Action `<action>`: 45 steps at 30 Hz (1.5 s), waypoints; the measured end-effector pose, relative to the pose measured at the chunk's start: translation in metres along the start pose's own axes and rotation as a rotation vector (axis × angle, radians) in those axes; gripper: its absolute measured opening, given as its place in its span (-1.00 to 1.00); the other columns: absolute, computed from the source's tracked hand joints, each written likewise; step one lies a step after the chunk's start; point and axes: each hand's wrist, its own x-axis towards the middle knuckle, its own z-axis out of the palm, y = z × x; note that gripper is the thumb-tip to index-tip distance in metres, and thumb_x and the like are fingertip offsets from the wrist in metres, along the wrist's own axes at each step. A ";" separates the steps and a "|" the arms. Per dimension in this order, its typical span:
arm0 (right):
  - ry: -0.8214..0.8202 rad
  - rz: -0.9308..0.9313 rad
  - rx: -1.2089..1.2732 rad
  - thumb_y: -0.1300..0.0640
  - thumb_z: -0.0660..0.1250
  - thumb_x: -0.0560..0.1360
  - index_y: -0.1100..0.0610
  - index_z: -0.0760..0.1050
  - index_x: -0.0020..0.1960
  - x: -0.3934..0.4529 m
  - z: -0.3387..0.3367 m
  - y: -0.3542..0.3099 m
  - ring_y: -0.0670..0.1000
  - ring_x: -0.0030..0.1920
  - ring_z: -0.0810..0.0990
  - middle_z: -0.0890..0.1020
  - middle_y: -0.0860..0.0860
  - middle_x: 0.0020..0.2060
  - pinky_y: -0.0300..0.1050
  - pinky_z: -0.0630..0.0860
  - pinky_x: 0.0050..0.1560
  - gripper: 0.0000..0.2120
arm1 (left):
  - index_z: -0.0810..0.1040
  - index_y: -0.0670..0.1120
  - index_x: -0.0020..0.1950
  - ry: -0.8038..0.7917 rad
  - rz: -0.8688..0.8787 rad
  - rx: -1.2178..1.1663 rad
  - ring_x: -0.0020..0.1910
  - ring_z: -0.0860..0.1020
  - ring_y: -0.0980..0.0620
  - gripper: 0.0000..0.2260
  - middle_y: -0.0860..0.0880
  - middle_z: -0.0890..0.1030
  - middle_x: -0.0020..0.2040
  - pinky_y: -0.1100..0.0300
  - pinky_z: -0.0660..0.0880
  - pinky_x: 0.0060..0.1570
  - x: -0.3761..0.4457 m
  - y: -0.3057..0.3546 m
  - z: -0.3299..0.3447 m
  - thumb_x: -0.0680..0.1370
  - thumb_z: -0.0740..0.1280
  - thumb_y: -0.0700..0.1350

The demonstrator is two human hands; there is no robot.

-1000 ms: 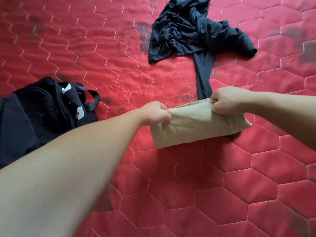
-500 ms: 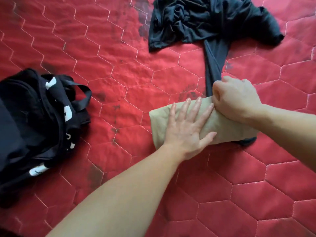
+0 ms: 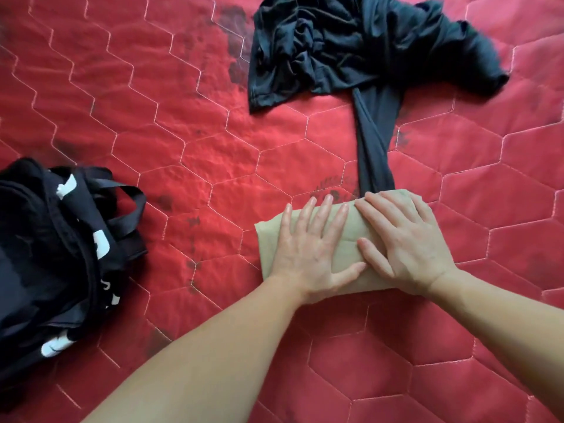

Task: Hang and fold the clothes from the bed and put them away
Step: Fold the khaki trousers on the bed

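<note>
A folded beige garment (image 3: 351, 236) lies as a small rectangle on the red quilted bed (image 3: 183, 141). My left hand (image 3: 311, 254) rests flat on its left half, fingers spread. My right hand (image 3: 403, 242) lies flat on its right half, fingers pointing left, its thumb near my left thumb. A crumpled dark navy garment (image 3: 351, 50) lies further back on the bed; one long strip of it runs down and disappears under the beige fold.
A black bag (image 3: 61, 254) with white lettering and loop handles sits at the left edge of the bed. Dark stains mark the red cover. Red quilt stretches in front of and to the right of the folded piece.
My right hand has opened from a fist and now lies flat on the beige garment. My left hand stays flat on it. Earlier both hands gripped its top edge.
</note>
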 end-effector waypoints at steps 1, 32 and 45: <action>0.014 0.000 0.012 -0.15 0.14 0.52 0.17 0.45 0.39 0.002 0.002 0.002 0.20 0.34 0.44 0.51 0.12 0.32 0.27 0.27 0.36 -0.43 | 0.04 0.02 0.59 0.007 0.008 -0.003 0.54 0.13 -0.13 -0.20 -0.07 0.15 0.58 -0.26 -0.02 0.47 0.003 -0.001 0.002 0.45 -0.03 0.43; 0.235 0.172 0.001 -0.04 0.20 0.38 0.06 0.55 0.10 -0.051 -0.001 -0.044 0.22 0.16 0.48 0.53 0.11 0.10 0.17 0.22 0.31 -0.64 | 0.17 0.07 0.48 -0.117 -0.278 -0.113 0.33 0.38 -0.18 -0.12 -0.12 0.42 0.34 -0.08 0.24 0.31 -0.007 0.003 -0.026 0.32 0.14 0.57; -0.080 1.045 1.520 -0.07 0.58 0.29 0.09 0.51 0.14 -0.102 0.017 -0.094 -0.04 -0.07 0.71 0.71 -0.01 -0.03 -0.17 0.59 -0.20 -0.49 | 0.60 -0.09 0.24 -0.525 -0.655 -1.205 0.03 0.66 0.03 -0.16 0.02 0.68 0.09 0.10 0.55 0.16 -0.064 0.001 -0.004 0.11 0.53 0.39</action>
